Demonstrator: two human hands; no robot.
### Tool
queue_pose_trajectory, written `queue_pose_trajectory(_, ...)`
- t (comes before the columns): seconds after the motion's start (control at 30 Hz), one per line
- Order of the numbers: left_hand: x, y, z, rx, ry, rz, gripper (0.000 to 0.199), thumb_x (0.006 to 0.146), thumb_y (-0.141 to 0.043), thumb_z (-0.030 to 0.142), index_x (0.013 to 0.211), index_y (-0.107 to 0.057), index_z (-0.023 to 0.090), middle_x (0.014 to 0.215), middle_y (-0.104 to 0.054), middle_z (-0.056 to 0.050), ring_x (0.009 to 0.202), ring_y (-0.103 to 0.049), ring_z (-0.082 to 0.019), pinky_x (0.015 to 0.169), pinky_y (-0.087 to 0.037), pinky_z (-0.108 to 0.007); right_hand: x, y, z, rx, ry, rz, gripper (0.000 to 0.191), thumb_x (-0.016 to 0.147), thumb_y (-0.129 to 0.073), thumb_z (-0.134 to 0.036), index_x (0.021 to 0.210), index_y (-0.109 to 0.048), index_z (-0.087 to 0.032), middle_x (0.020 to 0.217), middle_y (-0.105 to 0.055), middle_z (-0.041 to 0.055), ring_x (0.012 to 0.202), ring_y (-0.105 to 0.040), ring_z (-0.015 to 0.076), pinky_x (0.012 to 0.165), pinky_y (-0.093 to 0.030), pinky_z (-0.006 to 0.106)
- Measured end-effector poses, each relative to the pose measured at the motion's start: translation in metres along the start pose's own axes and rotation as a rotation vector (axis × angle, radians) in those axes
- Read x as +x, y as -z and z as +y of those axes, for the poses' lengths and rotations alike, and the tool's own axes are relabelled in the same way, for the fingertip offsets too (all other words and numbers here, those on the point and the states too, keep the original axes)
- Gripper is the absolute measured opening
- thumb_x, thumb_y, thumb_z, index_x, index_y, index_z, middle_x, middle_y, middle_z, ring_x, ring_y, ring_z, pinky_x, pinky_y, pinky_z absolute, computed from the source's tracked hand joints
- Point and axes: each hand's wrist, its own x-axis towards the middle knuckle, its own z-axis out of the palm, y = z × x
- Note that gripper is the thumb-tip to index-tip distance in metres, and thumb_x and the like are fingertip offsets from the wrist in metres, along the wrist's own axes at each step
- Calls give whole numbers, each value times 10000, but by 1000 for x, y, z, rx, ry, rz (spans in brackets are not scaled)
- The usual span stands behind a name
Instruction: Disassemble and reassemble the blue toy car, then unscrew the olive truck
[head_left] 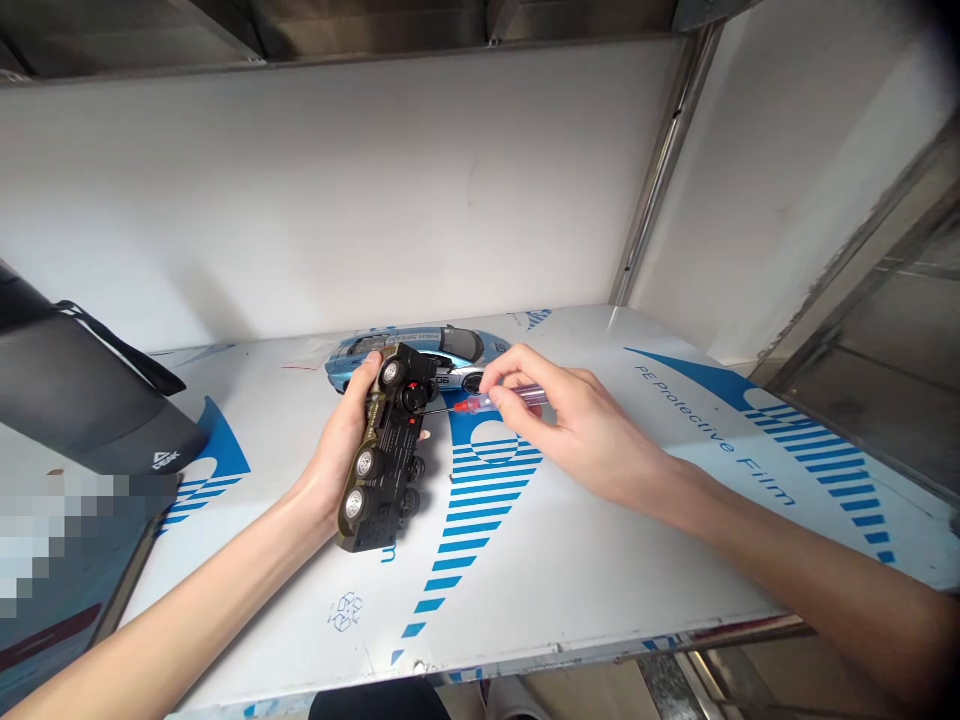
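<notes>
A dark green toy truck (390,450) is tilted up off the table, its black underside and silver-hubbed wheels facing me. My left hand (345,430) grips it along its left side, the thumb near the upper end. In my right hand (555,410), the fingers are pinched round the clear handle of a screwdriver (480,403) with a red collar. Its thin shaft points left, and the tip meets or lies very near the truck's underside, beside a round black part with red on it. Just behind the truck stands a light blue toy car (465,348).
At the left a dark grey cylindrical bottle (97,390) with a black strap leans over the table. The table (600,560) is covered in white and blue protective film. A metal shelf (375,30) hangs overhead, with a metal post (660,170) at the back right.
</notes>
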Motion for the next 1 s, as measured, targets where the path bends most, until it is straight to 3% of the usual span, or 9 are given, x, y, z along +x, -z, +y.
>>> queue_pose_trajectory(0.07,-1,0,0,12,-2,2,571,904,-633,774,902,-731,212,649,-725,-82,495,-694,-252,391,-545,-305,0,0,0,42,47,-6,40,1061,-575,-261,1099,-568,-273,876,-629,-39,771,-595,131,735,-484,280)
queue_pose_trajectory(0.27,2,4,0,21,-18,-15,640,903,-607,799,910,-760,177,670,-728,-93,427,-613,-201,395,-540,-301,1,-1,-2,45,94,4,170,970,-635,-150,1072,-563,-266,1057,-643,-12,914,-611,147,866,-508,295)
queue_pose_trajectory(0.37,1,5,0,9,-15,-19,629,900,-612,798,906,-761,187,679,-727,-94,460,-642,-213,401,-536,-296,2,-2,1,100,42,0,35,1046,-586,-240,1050,-558,-260,930,-625,-19,818,-581,141,794,-494,298)
queue_pose_trajectory(0.5,0,5,-1,23,-11,-52,661,881,-594,834,889,-748,192,655,-721,-106,422,-614,-219,385,-527,-319,3,-3,4,166,-61,5,232,1127,-477,-458,1028,-545,-260,692,-480,-66,618,-437,121,613,-387,276)
queue_pose_trajectory(0.67,4,10,-1,17,4,-30,692,849,-607,860,832,-741,182,661,-732,-132,420,-619,-214,371,-519,-308,4,-3,5,132,39,-41,40,1077,-553,-274,1101,-521,-267,903,-596,-28,796,-575,134,769,-479,281)
queue_pose_trajectory(0.83,7,11,0,8,-35,-24,679,866,-609,838,848,-755,175,660,-724,-114,462,-648,-221,380,-535,-305,3,0,7,36,130,-20,165,986,-610,-151,1090,-550,-264,1051,-631,-8,944,-613,152,892,-494,296)
queue_pose_trajectory(0.9,5,9,0,11,-31,-29,675,862,-614,839,854,-750,179,664,-726,-110,457,-648,-223,375,-533,-308,4,0,8,33,129,-10,117,1015,-590,-173,1082,-557,-263,1043,-637,-6,944,-609,153,860,-488,293)
queue_pose_trajectory(0.97,2,8,1,16,-16,-37,678,854,-615,848,873,-747,183,671,-735,-115,442,-640,-224,377,-533,-315,4,0,9,52,63,-11,37,1092,-525,-283,1107,-556,-270,878,-603,-28,802,-575,145,745,-469,291)
queue_pose_trajectory(1.0,0,7,1,18,-14,-41,681,856,-609,850,882,-746,183,673,-738,-118,433,-633,-223,381,-535,-320,4,0,9,58,26,-16,96,1117,-493,-346,1121,-556,-274,798,-570,-41,725,-541,142,683,-447,289)
